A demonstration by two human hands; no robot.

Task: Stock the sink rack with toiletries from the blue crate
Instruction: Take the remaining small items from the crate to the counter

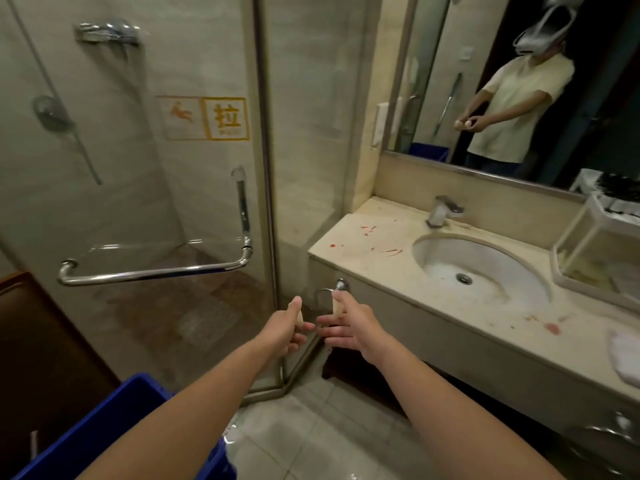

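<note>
My left hand pinches a small pale toiletry piece between thumb and fingers. My right hand holds a small cream bottle between thumb and forefinger, its other fingers spread. Both hands are stretched out in front of me, below the counter's left corner. The blue crate stands on the floor at the lower left, partly hidden by my left arm. The white sink rack sits on the counter at the far right, beyond the basin.
The beige counter carries red smears, a round basin and a chrome tap. A glass shower door with a chrome handle bar fills the left. A mirror hangs above. A folded white towel lies at the right edge.
</note>
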